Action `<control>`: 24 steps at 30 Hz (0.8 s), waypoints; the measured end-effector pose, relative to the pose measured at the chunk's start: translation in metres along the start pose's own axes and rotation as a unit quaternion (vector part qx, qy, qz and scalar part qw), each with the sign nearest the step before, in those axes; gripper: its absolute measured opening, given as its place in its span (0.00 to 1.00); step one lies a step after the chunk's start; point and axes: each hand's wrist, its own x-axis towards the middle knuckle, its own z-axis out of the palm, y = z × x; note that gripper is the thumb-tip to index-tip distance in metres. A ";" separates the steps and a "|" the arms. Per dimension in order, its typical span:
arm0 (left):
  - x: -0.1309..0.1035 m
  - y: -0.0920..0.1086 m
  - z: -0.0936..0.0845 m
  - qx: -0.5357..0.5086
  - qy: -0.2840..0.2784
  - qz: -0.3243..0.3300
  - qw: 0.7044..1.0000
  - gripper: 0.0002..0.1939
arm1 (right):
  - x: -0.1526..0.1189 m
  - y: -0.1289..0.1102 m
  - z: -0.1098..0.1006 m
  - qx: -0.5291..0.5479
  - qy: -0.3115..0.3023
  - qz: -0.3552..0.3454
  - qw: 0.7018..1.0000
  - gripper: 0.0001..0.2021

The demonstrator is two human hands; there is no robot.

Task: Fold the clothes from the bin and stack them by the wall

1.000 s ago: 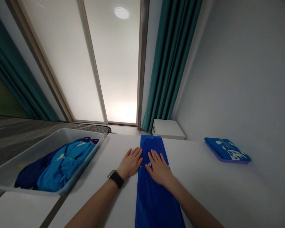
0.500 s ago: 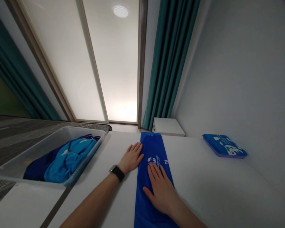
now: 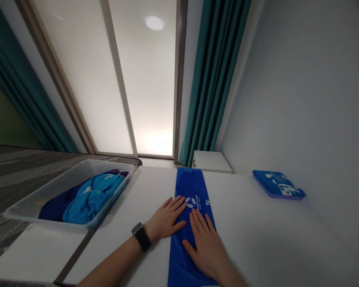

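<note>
Frosted door panels [image 3: 146, 99] filled the back of the room, a teal curtain [image 3: 203, 87] at their right, and in front of them the white worktop [image 3: 257, 239] stretched out wide. By its left edge stood a clear plastic tub [image 3: 32, 207], a light-blue garment [image 3: 92, 195] heaped in it against a navy one [image 3: 52, 205].

Now for the worktop itself! A bright-blue cloth [image 3: 193, 183] lay flat in one long band, its long axis running from the far edge towards the near edge; its near end went out of view. Over towards the far right corner, well apart from both hands, sat a neat folded blue stack [image 3: 279, 184].

And the hands, right on the band! The right hand [image 3: 208, 247] was the one squarely over it, open and palm down, thumb spread, fingers aimed at the far edge. The left hand [image 3: 167, 219] (the one with the watch [image 3: 141, 236] at its wrist) came across from the left, also open, fingers and thumb over the band's left long side. Neither gripped anything; how hard they pressed, I could not tell. Just beyond both sets of fingertips showed a small white emblem [image 3: 190, 203].
</note>
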 end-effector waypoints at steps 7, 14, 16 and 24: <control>-0.001 -0.003 -0.002 0.008 0.000 0.015 1.000 0.34 | -0.001 0.002 0.005 0.009 0.027 0.001 1.000 0.38; -0.002 0.000 -0.004 0.010 0.002 0.016 1.000 0.34 | -0.002 0.000 0.001 0.012 0.024 -0.001 1.000 0.38; -0.004 0.005 -0.010 0.002 0.029 0.024 0.999 0.30 | -0.002 0.000 0.001 0.008 0.024 -0.001 1.000 0.38; -0.021 0.039 -0.027 -0.053 0.033 0.112 0.992 0.05 | -0.003 0.002 0.006 0.007 0.048 -0.007 0.999 0.33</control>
